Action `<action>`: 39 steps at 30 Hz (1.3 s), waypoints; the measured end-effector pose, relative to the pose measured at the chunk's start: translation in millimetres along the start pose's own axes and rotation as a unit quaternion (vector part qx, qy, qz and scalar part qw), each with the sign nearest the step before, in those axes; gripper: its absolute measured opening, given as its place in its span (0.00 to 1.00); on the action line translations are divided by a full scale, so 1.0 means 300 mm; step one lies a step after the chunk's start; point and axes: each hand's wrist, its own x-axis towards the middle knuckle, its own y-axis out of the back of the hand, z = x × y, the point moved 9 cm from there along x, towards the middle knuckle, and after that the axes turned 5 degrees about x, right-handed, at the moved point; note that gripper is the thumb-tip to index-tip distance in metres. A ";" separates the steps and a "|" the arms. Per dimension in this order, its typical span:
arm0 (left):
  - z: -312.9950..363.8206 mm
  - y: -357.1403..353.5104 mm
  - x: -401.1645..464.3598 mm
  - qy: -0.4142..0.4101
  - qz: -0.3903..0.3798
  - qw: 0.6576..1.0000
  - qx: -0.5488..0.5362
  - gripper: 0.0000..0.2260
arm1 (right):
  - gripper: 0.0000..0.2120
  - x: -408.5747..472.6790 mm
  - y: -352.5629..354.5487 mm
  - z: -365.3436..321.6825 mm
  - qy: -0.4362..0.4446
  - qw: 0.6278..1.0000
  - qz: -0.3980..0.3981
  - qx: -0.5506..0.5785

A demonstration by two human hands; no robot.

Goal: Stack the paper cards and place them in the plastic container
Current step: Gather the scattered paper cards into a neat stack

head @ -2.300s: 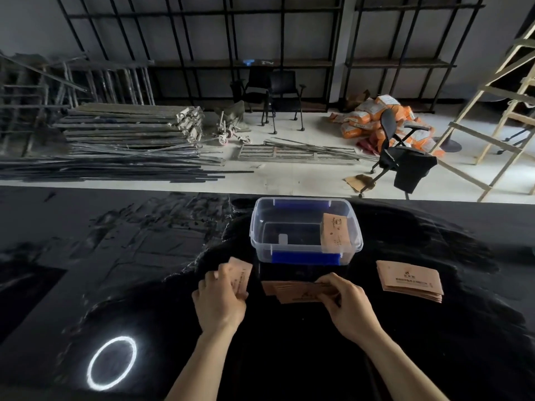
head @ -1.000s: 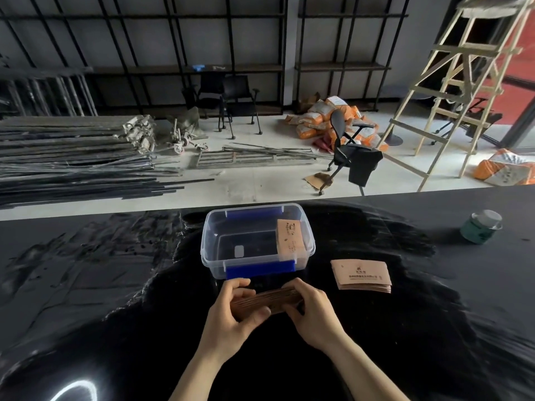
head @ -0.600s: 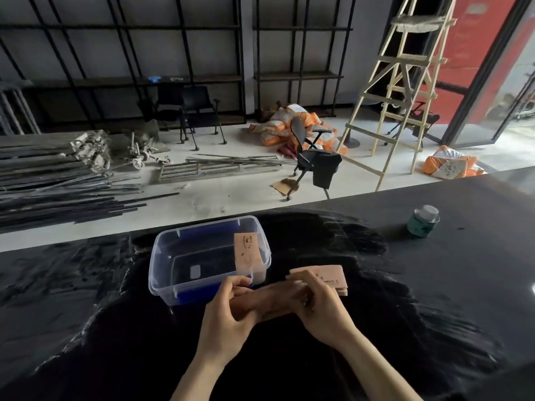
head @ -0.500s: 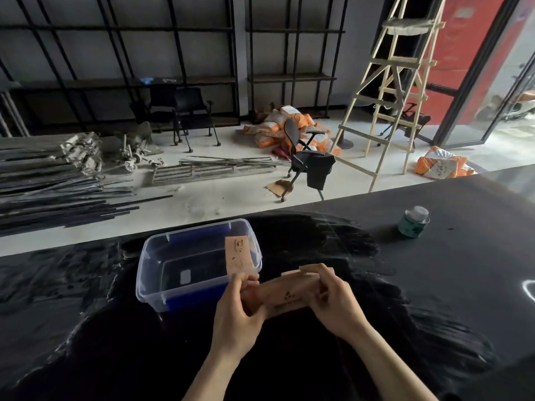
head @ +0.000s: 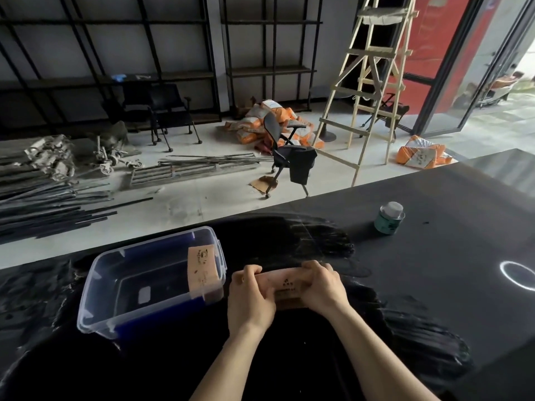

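A stack of brown paper cards (head: 286, 287) lies flat on the black table, to the right of the clear plastic container (head: 121, 311). My left hand (head: 250, 302) grips its left end and my right hand (head: 321, 287) grips its right end, both pressed onto the stack. Whether the cards that lay here earlier are under it is hidden by my hands. Inside the container, other brown cards (head: 202, 270) stand on edge against its right wall. The rest of the container's floor shows dark and bare.
A small green jar with a pale lid (head: 389, 218) stands on the table at the far right. The table's far edge (head: 289, 205) runs behind the container. A bright ring of reflected light (head: 518, 274) shows on the table at the right.
Both hands gathered the loose cards before the container into one stack and carried it right, down onto the spot where another stack lay. The view swung right, bringing the green jar in.
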 end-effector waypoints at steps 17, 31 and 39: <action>-0.065 -0.048 0.036 0.063 -0.209 0.976 0.001 0.30 | 0.22 -0.055 -0.003 0.052 0.015 0.996 -0.054 0.076; -0.059 -0.017 -0.044 0.011 -0.180 0.979 -0.099 0.28 | 0.24 -0.166 0.013 0.088 0.057 0.961 -0.012 0.270; -0.234 0.136 -0.205 -0.022 -0.063 0.981 -0.183 0.27 | 0.26 -0.293 -0.139 -0.104 0.159 0.950 -0.051 0.264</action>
